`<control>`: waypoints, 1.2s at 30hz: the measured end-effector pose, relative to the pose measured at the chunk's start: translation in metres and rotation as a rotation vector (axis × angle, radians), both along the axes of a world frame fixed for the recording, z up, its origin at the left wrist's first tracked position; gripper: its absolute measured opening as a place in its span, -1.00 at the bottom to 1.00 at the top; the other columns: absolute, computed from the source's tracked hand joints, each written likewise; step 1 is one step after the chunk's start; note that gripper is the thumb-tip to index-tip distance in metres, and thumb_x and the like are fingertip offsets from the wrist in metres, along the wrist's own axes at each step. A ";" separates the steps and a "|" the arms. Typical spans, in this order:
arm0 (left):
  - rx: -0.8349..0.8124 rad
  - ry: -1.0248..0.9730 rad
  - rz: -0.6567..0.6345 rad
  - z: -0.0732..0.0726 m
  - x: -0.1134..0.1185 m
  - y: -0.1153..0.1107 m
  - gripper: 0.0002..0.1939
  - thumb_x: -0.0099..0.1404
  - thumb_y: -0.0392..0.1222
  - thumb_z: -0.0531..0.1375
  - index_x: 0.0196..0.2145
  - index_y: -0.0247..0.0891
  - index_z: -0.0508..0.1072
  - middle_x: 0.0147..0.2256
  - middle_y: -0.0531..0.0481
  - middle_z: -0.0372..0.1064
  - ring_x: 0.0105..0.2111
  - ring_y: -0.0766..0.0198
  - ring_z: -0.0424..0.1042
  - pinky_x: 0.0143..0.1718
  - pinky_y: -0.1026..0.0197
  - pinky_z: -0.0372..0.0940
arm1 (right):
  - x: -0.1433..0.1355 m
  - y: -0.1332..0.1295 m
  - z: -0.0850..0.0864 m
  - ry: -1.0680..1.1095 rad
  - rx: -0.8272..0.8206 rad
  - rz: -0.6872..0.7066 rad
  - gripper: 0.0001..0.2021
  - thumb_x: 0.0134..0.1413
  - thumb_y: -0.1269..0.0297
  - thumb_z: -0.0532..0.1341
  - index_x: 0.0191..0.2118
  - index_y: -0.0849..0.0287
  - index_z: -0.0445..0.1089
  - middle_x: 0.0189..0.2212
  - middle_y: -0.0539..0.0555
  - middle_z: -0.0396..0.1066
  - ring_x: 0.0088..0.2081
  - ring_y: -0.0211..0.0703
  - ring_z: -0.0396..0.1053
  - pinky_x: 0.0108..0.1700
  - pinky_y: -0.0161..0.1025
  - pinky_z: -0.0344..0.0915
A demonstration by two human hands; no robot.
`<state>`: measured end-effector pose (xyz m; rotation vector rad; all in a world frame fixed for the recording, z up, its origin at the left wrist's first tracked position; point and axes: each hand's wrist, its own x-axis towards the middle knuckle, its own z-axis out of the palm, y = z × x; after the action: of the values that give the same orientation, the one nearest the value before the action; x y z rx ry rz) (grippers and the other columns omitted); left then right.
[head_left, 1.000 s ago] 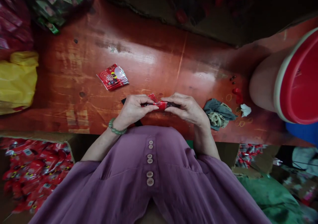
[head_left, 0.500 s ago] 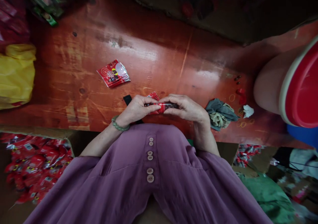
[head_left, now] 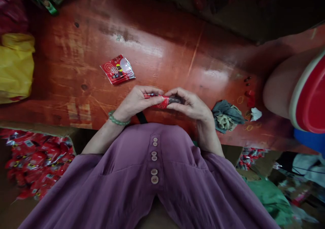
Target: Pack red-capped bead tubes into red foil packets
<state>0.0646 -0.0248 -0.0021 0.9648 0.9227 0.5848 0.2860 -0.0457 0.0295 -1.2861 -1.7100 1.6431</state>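
My left hand point(head_left: 134, 102) and my right hand point(head_left: 191, 105) meet over the near edge of a worn red wooden table point(head_left: 157, 59). Together they pinch a small red packet point(head_left: 162, 102) held flat between the fingertips; a dark part shows at its right end under my right thumb. A green bead bracelet point(head_left: 116, 120) circles my left wrist. A black strap point(head_left: 141, 118) lies on the table beneath my hands. Further back on the left lies a short stack of red printed packets point(head_left: 118, 69).
A grey-green rag point(head_left: 225, 115), a white scrap point(head_left: 255, 113) and rubber bands lie to the right. A red-lidded bucket point(head_left: 299, 90) stands at far right, a yellow bag point(head_left: 15, 66) at far left. A box of red packets point(head_left: 35, 161) sits below left.
My hands have lifted slightly away from my body with the packet still pinched between them. The second red packet seen behind my fingers is no longer visible.
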 end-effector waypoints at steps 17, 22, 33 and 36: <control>-0.206 -0.101 0.447 0.004 0.013 -0.020 -0.65 0.00 0.06 0.47 -0.48 -0.25 0.52 -0.51 0.06 0.49 -0.55 0.42 0.36 -0.46 0.32 0.33 | -0.030 -0.020 -0.005 0.027 0.007 -0.256 -0.67 0.32 0.13 0.16 0.12 0.12 0.32 -0.10 0.06 0.50 -0.20 -0.22 0.47 -0.10 -0.23 0.44; -0.150 -0.153 0.491 0.002 0.016 -0.018 -0.68 0.02 0.05 0.47 -0.45 -0.24 0.55 -0.48 0.08 0.53 -0.46 0.38 0.44 -0.29 0.27 0.40 | -0.036 -0.023 -0.014 -0.108 0.231 -0.264 -0.75 0.31 0.20 0.14 0.03 0.13 0.36 -0.06 0.13 0.52 -0.08 -0.12 0.48 0.03 -0.13 0.42; -0.139 -0.113 0.530 -0.008 0.020 -0.013 -0.55 -0.02 0.22 0.44 -0.42 -0.23 0.56 -0.44 0.04 0.55 -0.39 0.30 0.50 -0.23 0.19 0.44 | -0.054 -0.024 -0.029 -0.023 0.262 -0.471 -0.65 0.28 0.05 0.16 0.09 0.08 0.38 -0.02 0.15 0.50 -0.02 -0.05 0.48 0.09 -0.04 0.44; -0.052 -0.043 0.508 -0.011 0.020 -0.016 -0.55 0.06 0.27 0.39 -0.43 -0.21 0.55 -0.44 0.04 0.54 -0.38 0.27 0.51 -0.27 0.18 0.44 | -0.059 -0.023 -0.032 0.032 0.182 -0.496 -0.58 0.30 0.00 0.13 0.17 0.05 0.34 -0.19 0.11 0.52 -0.26 -0.13 0.49 -0.12 -0.10 0.52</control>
<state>0.0849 -0.0413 -0.0130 0.6649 1.1469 0.9995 0.2266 -0.0687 -0.0029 -1.4391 -1.3415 1.1864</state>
